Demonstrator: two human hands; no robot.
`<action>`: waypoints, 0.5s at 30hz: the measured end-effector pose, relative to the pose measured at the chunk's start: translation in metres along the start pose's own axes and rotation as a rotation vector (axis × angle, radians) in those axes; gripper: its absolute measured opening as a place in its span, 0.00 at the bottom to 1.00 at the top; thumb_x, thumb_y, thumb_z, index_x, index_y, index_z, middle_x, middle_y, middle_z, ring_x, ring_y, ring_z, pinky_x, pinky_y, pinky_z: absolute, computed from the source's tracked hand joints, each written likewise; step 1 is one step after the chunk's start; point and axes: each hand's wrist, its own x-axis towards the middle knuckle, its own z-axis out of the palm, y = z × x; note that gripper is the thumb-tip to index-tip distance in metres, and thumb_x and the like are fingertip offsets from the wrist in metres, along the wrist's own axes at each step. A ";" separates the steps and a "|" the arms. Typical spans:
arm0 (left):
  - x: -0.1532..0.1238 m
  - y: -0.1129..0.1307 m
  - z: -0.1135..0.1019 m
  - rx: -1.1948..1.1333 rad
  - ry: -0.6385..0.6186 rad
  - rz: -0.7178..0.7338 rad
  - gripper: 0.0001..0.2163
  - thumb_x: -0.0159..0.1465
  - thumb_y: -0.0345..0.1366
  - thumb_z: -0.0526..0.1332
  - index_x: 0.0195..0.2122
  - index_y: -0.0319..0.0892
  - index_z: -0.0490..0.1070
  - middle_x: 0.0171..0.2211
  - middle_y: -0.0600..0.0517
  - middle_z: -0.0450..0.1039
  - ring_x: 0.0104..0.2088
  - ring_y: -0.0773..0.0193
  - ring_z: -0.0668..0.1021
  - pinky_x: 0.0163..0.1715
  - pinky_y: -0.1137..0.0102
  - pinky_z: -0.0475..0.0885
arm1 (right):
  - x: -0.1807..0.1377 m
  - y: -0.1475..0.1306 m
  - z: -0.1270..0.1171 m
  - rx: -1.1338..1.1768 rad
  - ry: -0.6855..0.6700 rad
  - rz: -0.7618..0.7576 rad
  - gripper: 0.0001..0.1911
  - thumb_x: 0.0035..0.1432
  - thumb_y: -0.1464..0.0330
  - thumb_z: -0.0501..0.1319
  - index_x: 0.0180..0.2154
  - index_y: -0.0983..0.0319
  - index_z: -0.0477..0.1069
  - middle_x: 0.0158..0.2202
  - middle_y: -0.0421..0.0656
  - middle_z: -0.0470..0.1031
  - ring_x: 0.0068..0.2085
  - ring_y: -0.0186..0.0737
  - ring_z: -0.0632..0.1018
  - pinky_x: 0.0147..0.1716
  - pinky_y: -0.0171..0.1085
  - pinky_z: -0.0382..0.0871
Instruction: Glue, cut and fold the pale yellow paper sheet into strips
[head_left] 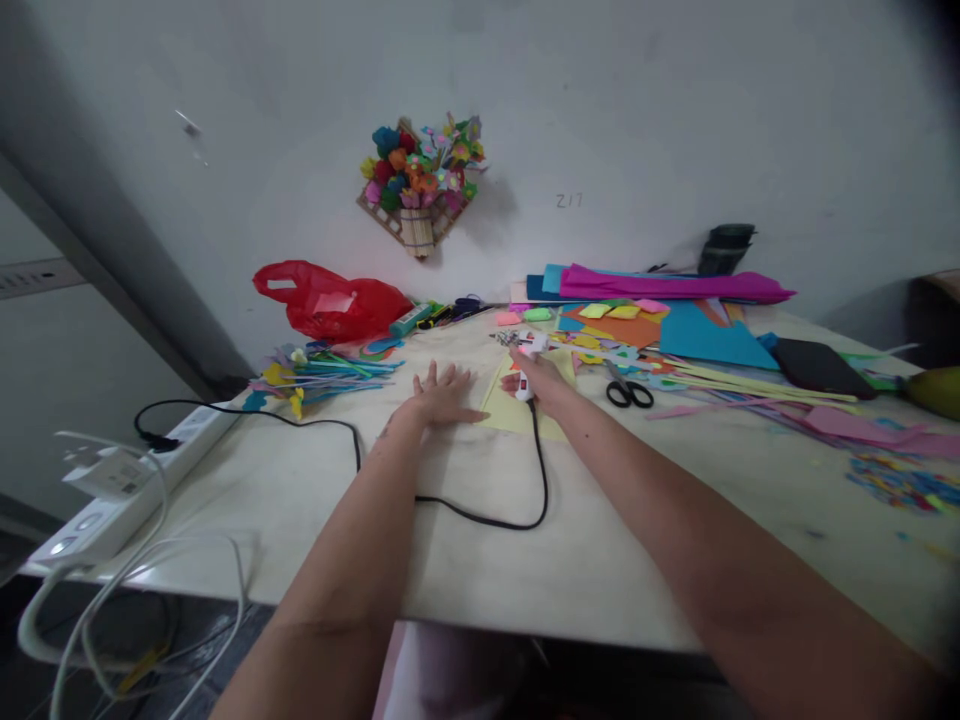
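My right hand (545, 384) is wrapped round a white hot glue gun (532, 345), whose black cord (541, 470) loops down over the table and passes under my left forearm. Beneath the gun lies a pale yellow sheet (517, 418). My left hand (444, 394) rests flat on the table with its fingers spread, the thumb at the sheet's left edge. Black-handled scissors (629, 393) lie to the right of my right hand. Pink and green foam pieces (537, 315) sit just behind the gun.
At left, a white power strip (191, 437) bears plugs and loose cables. Paper flowers on stems (322, 372) and a red plastic bag (330, 303) lie behind it. Coloured sheets (701, 335), strips and a black phone-like slab (819, 366) cover the right side. A flower decoration (418, 185) hangs on the wall.
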 end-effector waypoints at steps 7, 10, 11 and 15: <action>-0.006 0.002 -0.005 -0.105 -0.011 -0.015 0.37 0.54 0.63 0.36 0.63 0.54 0.37 0.64 0.56 0.30 0.60 0.48 0.29 0.54 0.43 0.33 | 0.000 0.000 -0.001 0.009 -0.002 -0.002 0.19 0.54 0.57 0.58 0.41 0.63 0.63 0.19 0.40 0.70 0.20 0.35 0.74 0.19 0.32 0.69; -0.007 0.003 -0.006 -0.105 0.009 -0.032 0.37 0.54 0.62 0.37 0.63 0.52 0.37 0.64 0.55 0.30 0.60 0.48 0.29 0.54 0.44 0.34 | 0.000 0.000 0.000 0.011 0.003 0.001 0.18 0.54 0.57 0.58 0.41 0.63 0.63 0.18 0.40 0.70 0.19 0.35 0.74 0.19 0.32 0.69; -0.007 0.004 -0.005 -0.089 0.016 -0.030 0.38 0.54 0.63 0.38 0.63 0.52 0.38 0.64 0.55 0.30 0.60 0.48 0.28 0.54 0.43 0.34 | 0.000 -0.001 0.000 0.010 0.004 0.004 0.18 0.54 0.57 0.58 0.41 0.63 0.63 0.18 0.40 0.70 0.19 0.35 0.74 0.19 0.32 0.69; -0.005 0.004 -0.001 -0.050 0.016 0.000 0.41 0.51 0.65 0.42 0.63 0.53 0.38 0.64 0.54 0.31 0.60 0.46 0.27 0.53 0.42 0.31 | -0.001 -0.001 0.000 0.004 0.004 0.011 0.18 0.53 0.57 0.58 0.40 0.63 0.63 0.19 0.40 0.70 0.20 0.35 0.74 0.19 0.32 0.69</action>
